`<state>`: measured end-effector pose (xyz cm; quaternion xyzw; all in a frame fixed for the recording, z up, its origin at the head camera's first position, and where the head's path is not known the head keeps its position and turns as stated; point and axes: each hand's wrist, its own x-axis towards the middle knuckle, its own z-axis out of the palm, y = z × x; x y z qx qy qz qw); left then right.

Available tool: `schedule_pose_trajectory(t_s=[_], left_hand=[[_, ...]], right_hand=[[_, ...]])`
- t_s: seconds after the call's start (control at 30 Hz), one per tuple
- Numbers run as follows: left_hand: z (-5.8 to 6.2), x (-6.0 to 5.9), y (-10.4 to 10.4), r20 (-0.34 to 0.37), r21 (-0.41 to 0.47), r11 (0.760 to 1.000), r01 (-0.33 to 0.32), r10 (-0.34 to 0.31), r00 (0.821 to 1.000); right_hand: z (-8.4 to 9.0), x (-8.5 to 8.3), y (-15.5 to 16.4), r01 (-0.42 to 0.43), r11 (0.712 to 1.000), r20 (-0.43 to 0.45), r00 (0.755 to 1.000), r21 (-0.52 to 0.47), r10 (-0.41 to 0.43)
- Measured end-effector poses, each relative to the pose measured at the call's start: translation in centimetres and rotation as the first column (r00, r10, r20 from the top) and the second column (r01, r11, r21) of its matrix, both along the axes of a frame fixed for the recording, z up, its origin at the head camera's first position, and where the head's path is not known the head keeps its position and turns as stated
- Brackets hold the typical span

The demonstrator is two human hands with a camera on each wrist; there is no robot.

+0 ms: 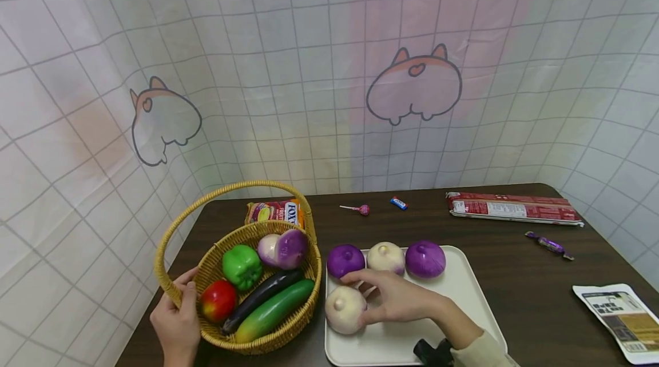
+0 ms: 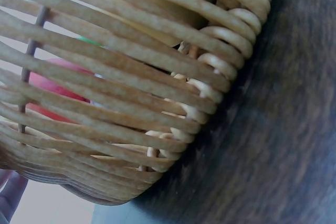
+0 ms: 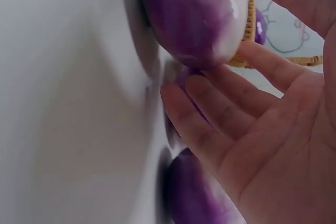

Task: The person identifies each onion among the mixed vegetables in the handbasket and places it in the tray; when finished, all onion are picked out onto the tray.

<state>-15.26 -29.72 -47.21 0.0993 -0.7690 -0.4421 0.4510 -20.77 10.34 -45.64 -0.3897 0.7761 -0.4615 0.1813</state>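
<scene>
My left hand (image 1: 177, 321) grips the basket (image 1: 288, 330) rim at the desk's left edge. My right hand (image 1: 396, 298), fingers loosely open, touches a pale onion (image 1: 344, 311) on the tray's (image 1: 463, 298) left side. Grasp step, I judge; next needs fingers closing round it.

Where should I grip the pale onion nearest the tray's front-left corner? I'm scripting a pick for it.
Take the pale onion across its round middle, coming from above and the right, where the right hand already rests. The basket crowds its left, while bare tray lies to its right.
</scene>
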Motion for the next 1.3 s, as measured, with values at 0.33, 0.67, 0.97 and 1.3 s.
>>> schedule_pose_trajectory(t_s=[0.33, 0.67, 0.97, 1.3], left_hand=[[-0.4, -0.2, 0.0, 0.004, 0.0, 1.0, -0.01, 0.01, 1.0], [-0.5, -0.2, -0.1, -0.017, -0.028, 1.0, 0.003, -0.004, 1.0], [-0.1, -0.1, -0.3, -0.013, -0.069, 0.997, -0.03, 0.029, 0.999], [0.0, -0.2, -0.3, -0.028, -0.071, 0.997, -0.027, 0.025, 0.999]], right_hand=[[1.0, -0.5, 1.2, 0.104, 0.993, -0.003, 0.995, -0.057, -0.105], [2.1, -0.9, -0.2, 0.234, 0.958, -0.068, 0.966, -0.169, -0.248], [2.6, -0.4, -4.6, 0.234, 0.934, -0.043, 0.966, -0.271, -0.254], [3.9, -0.2, -9.2, 0.287, 0.914, -0.123, 0.935, -0.286, -0.332]])
